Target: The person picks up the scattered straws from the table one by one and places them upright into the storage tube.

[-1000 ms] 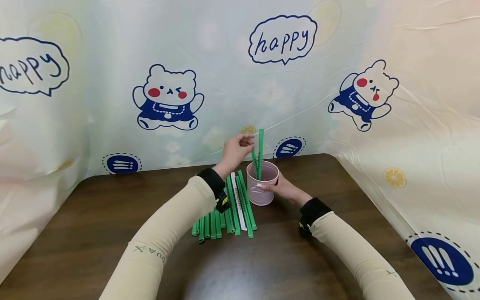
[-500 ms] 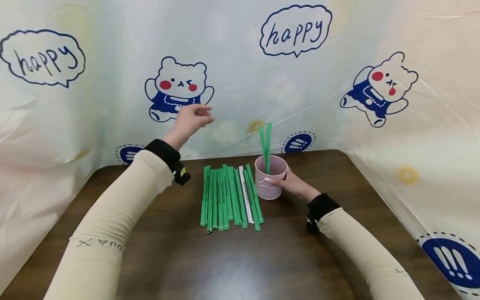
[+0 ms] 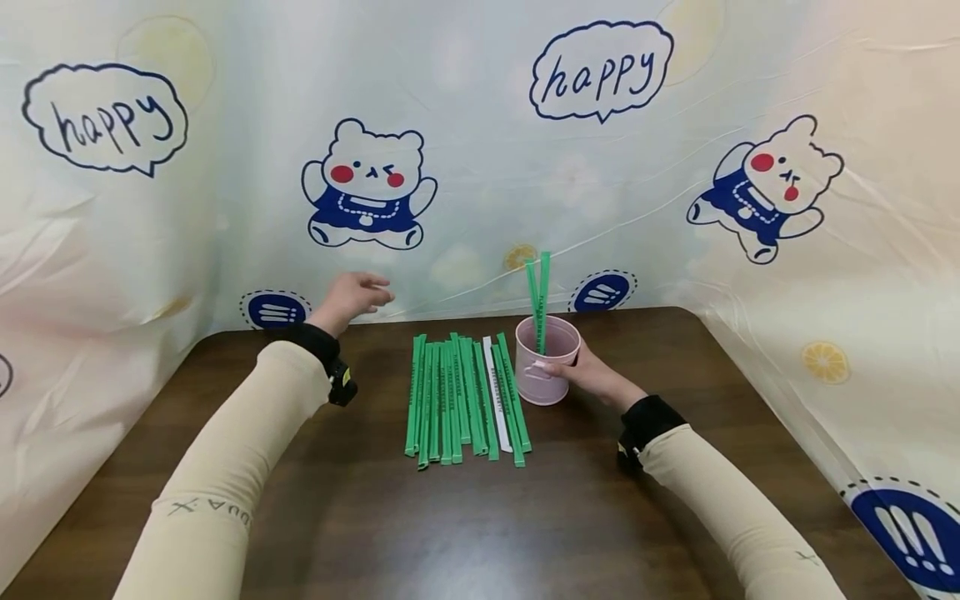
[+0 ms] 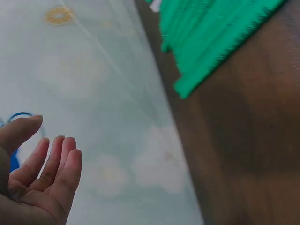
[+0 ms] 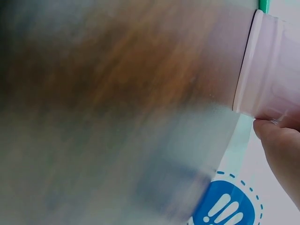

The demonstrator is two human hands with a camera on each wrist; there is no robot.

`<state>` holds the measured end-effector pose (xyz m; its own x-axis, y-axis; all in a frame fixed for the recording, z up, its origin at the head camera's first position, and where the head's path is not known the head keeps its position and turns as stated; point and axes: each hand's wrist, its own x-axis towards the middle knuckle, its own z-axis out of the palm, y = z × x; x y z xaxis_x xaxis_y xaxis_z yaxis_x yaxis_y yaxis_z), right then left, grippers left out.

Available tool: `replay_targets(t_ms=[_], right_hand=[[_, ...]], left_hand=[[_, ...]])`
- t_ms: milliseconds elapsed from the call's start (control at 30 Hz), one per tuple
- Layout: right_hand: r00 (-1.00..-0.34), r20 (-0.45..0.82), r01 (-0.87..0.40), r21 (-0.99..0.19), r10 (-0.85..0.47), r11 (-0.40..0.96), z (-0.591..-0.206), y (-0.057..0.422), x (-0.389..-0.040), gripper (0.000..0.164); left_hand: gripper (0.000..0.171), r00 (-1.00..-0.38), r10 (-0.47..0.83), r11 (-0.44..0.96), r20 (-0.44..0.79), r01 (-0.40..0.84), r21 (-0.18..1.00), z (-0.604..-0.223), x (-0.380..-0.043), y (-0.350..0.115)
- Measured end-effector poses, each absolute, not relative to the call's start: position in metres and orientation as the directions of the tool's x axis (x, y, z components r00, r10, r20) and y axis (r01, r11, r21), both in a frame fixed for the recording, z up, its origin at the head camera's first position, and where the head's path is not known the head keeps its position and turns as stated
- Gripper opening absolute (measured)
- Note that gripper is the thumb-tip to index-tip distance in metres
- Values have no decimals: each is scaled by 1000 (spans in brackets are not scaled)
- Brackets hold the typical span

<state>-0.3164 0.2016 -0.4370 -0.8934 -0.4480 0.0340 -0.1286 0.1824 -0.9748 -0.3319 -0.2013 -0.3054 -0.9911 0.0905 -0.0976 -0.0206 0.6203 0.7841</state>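
A pink bucket-like cup [image 3: 543,385] stands on the table, right of centre, with two thin green paper-wrapped sticks [image 3: 543,287] leaning upright in it. My right hand [image 3: 592,377] grips the cup's right side, thumb across its front; in the right wrist view the thumb [image 5: 281,145] lies against the pink wall [image 5: 281,65]. My left hand [image 3: 351,298] hovers over the table's back edge, fingers loosely extended and holding nothing. Between the hands lies a row of several green wrapped sticks [image 3: 450,400], with one white one [image 3: 496,392] among them. The left wrist view shows the green sticks' ends [image 4: 197,61].
The brown wooden table [image 3: 480,533] runs back to a hanging printed sheet [image 3: 480,167] with bears and "happy" bubbles. That sheet also rises along both sides. The row of sticks lies close to the cup's left side.
My left hand let go of a green stick in the cup, swung up and left away from it, then lowered. My right hand stays on the cup. The head view shifted slightly.
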Motion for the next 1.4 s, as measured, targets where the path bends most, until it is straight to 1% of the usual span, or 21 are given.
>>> replay_targets(t_ms=[133, 333, 567, 667, 867, 1033, 1167, 1300, 1400], right_hand=[[-892, 16, -114, -975, -452, 191, -442, 199, -312, 91], [-894, 25, -122, -975, -448, 187, -442, 197, -306, 93], [-893, 30, -121, -977, -449, 175, -440, 199, -312, 95], [-894, 17, -117, -973, -447, 198, -438, 197, -314, 95], [-896, -22, -86, -971, -443, 222, -436, 196, -314, 90], [-897, -9, -96, -972, -442, 215, -434, 197, -314, 92], [-899, -1, -103, -971, -439, 214, -435, 199, -314, 95], [-899, -2, -102, -972, -438, 213, -434, 200, -315, 95], [-900, -5, -100, -971, -435, 219, -433, 202, -316, 94]], left_hand=[[49, -986, 94, 646, -138, -45, 762, -328, -332, -203], [46, -980, 91, 695, -175, -64, 716, -352, -331, -200], [40, -970, 84, 711, -229, -103, 696, -376, -331, -194], [39, -967, 75, 720, -243, -116, 684, -386, -333, -195], [36, -961, 56, 676, -269, -162, 719, -406, -335, -191], [36, -961, 47, 658, -271, -174, 732, -415, -337, -184], [32, -963, 22, 665, -268, -186, 723, -420, -341, -178], [26, -962, -17, 669, -271, -213, 712, -421, -343, -173], [24, -961, -41, 668, -272, -229, 708, -421, -344, -169]])
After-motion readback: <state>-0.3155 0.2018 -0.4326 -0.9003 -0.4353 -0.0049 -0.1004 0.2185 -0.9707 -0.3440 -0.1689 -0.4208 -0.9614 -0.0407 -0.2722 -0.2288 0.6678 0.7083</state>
